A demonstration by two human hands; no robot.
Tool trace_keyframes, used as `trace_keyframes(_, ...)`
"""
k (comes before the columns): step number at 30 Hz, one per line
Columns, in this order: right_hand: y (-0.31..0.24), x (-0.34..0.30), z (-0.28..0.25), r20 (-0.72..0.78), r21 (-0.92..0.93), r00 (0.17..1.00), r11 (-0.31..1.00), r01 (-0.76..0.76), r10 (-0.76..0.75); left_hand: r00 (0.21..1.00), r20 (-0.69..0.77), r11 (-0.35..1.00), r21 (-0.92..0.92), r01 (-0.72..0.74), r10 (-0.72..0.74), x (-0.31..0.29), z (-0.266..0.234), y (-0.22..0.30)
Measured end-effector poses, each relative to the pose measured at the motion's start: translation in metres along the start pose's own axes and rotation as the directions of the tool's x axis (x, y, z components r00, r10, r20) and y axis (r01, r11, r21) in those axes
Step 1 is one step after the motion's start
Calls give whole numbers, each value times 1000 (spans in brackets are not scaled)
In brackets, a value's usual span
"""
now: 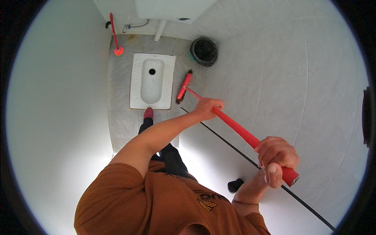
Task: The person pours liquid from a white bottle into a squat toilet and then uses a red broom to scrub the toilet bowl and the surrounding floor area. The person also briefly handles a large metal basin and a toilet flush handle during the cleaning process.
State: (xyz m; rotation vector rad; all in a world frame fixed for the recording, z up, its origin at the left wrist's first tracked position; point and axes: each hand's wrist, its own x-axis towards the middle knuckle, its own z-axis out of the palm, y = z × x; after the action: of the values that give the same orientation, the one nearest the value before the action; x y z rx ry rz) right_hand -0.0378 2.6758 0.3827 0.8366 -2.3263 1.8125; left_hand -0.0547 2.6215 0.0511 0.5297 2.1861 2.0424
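Observation:
Both of my hands hold a broom (237,127) with a red handle, slanting from the upper middle down to the right. My left hand (208,108) wraps around the lower part of the handle. Closer to me, my right hand (277,158) grips near the top end, which sticks out past the thumb. The broom's red head with dark bristles rests on the grey tiled floor (119,96), just right of a white squat toilet (135,82). The toilet's bowl has a dark round drain hole.
A bin (204,52) lined with a black bag stands at the far right corner. A red toilet brush (114,37) leans at the far left wall. A white cistern (168,9) and pipe (159,30) are at the back. Tiled wall (282,78) rises on the right.

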Motion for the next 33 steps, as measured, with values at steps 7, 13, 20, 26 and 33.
trace_keyframes(7, 27, -34, -18, -227, 200, 919, 939, -280, 323, 977, -2, 965, 159, 210, -213, -36, -46, -22)
trace_keyframes(13, -43, -14, -35, -36, 44, 995, 995, -93, 95, 995, -89, 999, 10, -45, 46, -4, 12, 43)
trace_keyframes(20, 19, -22, 24, 187, -163, 948, 959, -230, 259, 999, 37, 995, -100, -11, 15, -3, 9, -41)
trace_keyframes(26, -1, -26, -4, -428, 147, 885, 980, -133, 184, 999, -2, 998, 42, 37, -37, -24, -11, -16)
trace_keyframes(33, -47, -32, 5, -392, -288, 919, 944, -160, 37, 1000, 8, 985, -171, -16, 18, -2, 41, 44)
